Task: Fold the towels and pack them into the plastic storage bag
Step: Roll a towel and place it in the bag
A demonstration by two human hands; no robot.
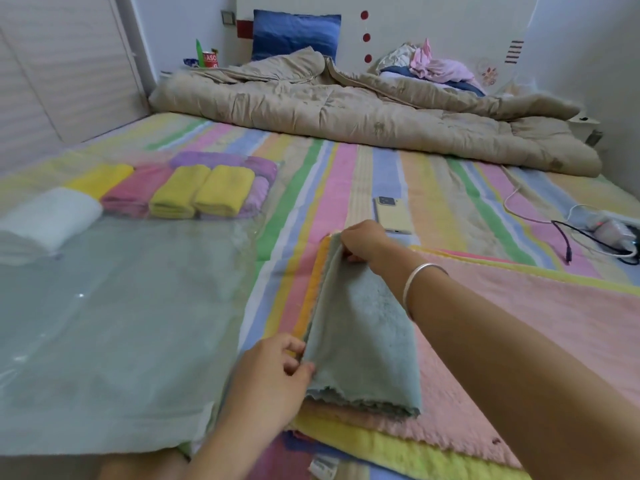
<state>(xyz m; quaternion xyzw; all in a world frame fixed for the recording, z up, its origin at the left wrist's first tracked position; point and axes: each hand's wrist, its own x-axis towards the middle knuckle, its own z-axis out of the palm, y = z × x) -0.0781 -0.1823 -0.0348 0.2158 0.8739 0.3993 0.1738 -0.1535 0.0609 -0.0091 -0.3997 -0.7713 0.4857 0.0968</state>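
A grey-green towel [353, 323], partly folded, lies on a spread pink towel [519, 306] on the striped bed [346, 174], its long edge lifted. The left hand [273, 362] pinches the near corner and the right hand [363, 242] pinches the far one. A neat fold likely needs both corners carried across together, landing square on the opposite edge. To the left lies the plastic storage bag [121, 306], with folded towels [201, 192] packed at its far end. A phone [393, 213] sits just beyond the right hand. A charging cable [561, 237] and a quilt [346, 109] lie well apart, blocking nothing.
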